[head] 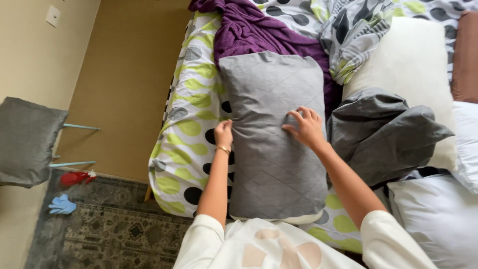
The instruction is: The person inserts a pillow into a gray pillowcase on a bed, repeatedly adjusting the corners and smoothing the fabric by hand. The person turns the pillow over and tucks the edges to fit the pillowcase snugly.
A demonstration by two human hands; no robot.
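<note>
A grey quilted pillow (274,149) lies lengthwise on a bed with a white cover dotted in green and black (191,109). My left hand (223,133) rests at the pillow's left edge, fingers curled against its side, a gold bracelet on the wrist. My right hand (306,127) presses flat on the pillow's upper right part, fingers spread. A white inner edge shows at the pillow's near end.
A purple blanket (249,30) lies beyond the pillow. A crumpled grey pillowcase (383,134) and white pillows (413,60) sit to the right. A grey cushion on a chair (27,139), a red item and a blue glove (62,204) are on the left by the patterned rug.
</note>
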